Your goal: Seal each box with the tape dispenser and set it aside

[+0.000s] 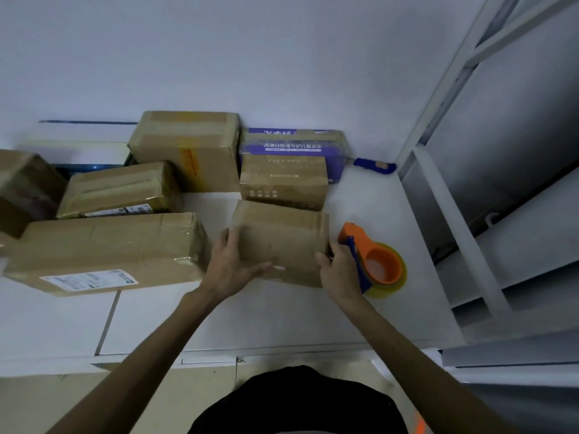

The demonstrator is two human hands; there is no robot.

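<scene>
White table [360, 195] is standing against a pale wall [282, 57], grey metal shelving [517, 136] rising at the right. A small cardboard box [282, 242] is sitting mid-table; left hand [232, 264] and right hand [340, 274] are clasping its two ends. An orange tape dispenser [380, 261] is lying just right of it. Other taped boxes [185, 145] are crowding the back and left, the leftmost running out of view. Right fingertips are partly hiding beside the dispenser's handle.

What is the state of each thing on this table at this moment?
small box: closed, held at both ends.
left hand: grips the small box's left end.
right hand: grips its right end.
tape dispenser: lying flat, not held.
large box: taped shut.
blue cutter: lying by the wall.
</scene>
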